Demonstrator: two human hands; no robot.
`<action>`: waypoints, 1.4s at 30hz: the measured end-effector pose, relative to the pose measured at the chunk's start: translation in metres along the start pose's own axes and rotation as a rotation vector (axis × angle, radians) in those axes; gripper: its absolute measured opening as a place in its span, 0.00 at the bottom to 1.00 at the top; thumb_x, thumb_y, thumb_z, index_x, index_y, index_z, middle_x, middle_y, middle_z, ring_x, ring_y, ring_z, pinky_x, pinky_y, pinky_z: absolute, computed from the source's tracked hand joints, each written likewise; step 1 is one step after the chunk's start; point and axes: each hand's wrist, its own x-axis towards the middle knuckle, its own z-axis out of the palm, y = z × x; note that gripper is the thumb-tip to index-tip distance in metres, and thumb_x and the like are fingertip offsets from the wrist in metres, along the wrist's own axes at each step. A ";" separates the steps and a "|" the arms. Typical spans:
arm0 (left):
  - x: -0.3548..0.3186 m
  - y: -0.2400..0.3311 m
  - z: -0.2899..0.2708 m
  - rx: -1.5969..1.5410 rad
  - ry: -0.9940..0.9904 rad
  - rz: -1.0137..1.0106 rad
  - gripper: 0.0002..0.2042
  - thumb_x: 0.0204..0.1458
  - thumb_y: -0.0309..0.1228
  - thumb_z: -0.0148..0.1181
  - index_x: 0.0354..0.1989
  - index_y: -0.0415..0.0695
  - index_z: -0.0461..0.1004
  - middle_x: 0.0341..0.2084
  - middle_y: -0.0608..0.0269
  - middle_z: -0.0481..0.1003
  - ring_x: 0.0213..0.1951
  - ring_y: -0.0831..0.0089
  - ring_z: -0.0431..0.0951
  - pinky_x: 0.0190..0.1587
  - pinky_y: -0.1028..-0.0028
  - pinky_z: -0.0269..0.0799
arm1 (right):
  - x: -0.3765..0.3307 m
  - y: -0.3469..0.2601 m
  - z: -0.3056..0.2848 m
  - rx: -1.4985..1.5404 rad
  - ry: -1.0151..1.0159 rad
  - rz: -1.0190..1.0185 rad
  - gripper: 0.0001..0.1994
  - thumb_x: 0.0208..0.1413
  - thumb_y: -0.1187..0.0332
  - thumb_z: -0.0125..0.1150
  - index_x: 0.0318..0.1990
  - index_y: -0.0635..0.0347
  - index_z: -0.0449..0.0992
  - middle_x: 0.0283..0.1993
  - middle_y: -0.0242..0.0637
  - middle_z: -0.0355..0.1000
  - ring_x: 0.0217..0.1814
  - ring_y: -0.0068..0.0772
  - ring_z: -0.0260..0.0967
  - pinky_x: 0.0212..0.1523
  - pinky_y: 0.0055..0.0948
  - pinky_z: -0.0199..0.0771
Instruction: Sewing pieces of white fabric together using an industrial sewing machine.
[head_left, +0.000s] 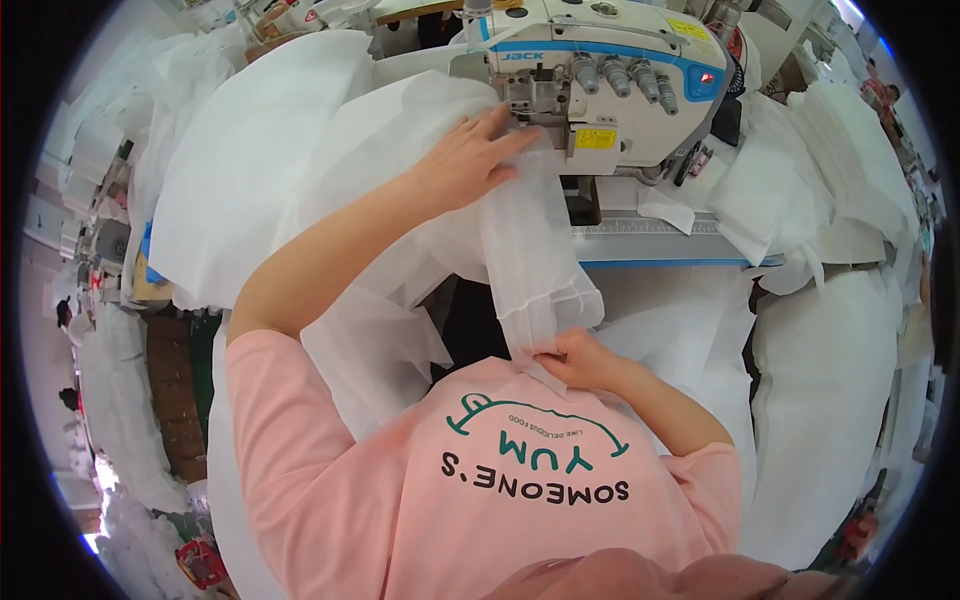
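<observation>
A long piece of thin white fabric (pixel 520 240) runs from the presser foot of an overlock sewing machine (pixel 630 80) down toward my chest. My left hand (pixel 470 160) lies on it just in front of the needle area, palm down with the fingers stretched out and apart. Close to my body, my right hand (pixel 585 360) is closed round the folded near edge of the same fabric, thumb on top. The cloth hangs in loose folds between the two hands. Under the left fingertips, its exact position at the foot is hidden.
Large sheets of white fabric (pixel 250 150) spread over the left side of the table. A ruled metal edge (pixel 650 238) borders the machine bed, with a fabric scrap (pixel 665 212) on it. White fabric piles (pixel 825 380) stand at the right. Small tools (pixel 690 162) lie beside the machine.
</observation>
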 end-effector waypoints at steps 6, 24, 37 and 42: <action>-0.085 0.017 -0.003 -1.346 -1.151 0.058 0.24 0.50 0.44 0.56 0.51 0.42 0.66 0.46 0.52 0.70 0.43 0.67 0.74 0.41 0.68 0.70 | -0.031 -0.067 -0.039 -0.118 -0.032 -0.053 0.13 0.47 0.76 0.55 0.42 0.58 0.77 0.33 0.42 0.75 0.34 0.32 0.74 0.37 0.27 0.70; -0.114 -0.047 0.021 -1.563 0.511 -0.848 0.29 0.52 0.45 0.55 0.56 0.39 0.60 0.49 0.59 0.68 0.53 0.69 0.67 0.57 0.68 0.60 | 0.059 -0.027 -0.019 0.400 0.482 0.004 0.07 0.47 0.72 0.64 0.34 0.64 0.79 0.31 0.34 0.76 0.31 0.20 0.71 0.34 0.22 0.72; -0.045 -0.094 -0.072 -1.387 0.671 -0.485 0.23 0.56 0.37 0.49 0.56 0.36 0.57 0.41 0.57 0.73 0.45 0.67 0.73 0.49 0.67 0.69 | 0.069 -0.004 0.014 0.455 0.543 -0.054 0.06 0.50 0.73 0.61 0.34 0.65 0.79 0.29 0.29 0.75 0.31 0.17 0.69 0.33 0.18 0.69; -0.132 0.006 0.091 -1.131 0.661 -0.623 0.25 0.57 0.34 0.46 0.62 0.42 0.52 0.56 0.53 0.63 0.56 0.60 0.63 0.58 0.62 0.56 | 0.042 0.017 0.037 0.420 0.493 -0.066 0.10 0.55 0.71 0.55 0.42 0.64 0.76 0.36 0.30 0.74 0.37 0.16 0.67 0.39 0.19 0.67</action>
